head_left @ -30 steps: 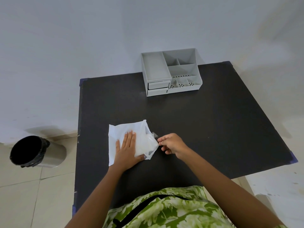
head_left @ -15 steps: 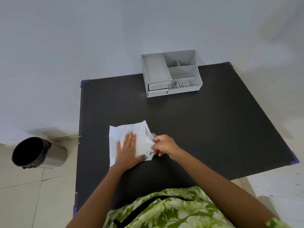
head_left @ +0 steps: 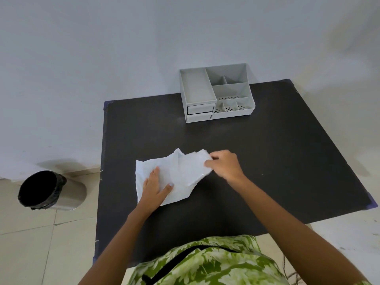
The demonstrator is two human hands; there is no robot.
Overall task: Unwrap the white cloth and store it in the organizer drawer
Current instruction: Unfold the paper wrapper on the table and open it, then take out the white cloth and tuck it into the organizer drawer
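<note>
A bin (head_left: pixel 44 190) stands on the floor left of the black table (head_left: pixel 287 161). The left hand (head_left: pixel 155 187), fingers spread flat, pins the white cloth (head_left: pixel 181 173) near the table's front; the right hand (head_left: pixel 225 164) pinches its lifted right edge, the sheet running left to right between them. The organizer (head_left: pixel 216 92), drawers closed, sits well beyond at the back.

Head camera looks steeply down at the table (head_left: pixel 267 161).
</note>
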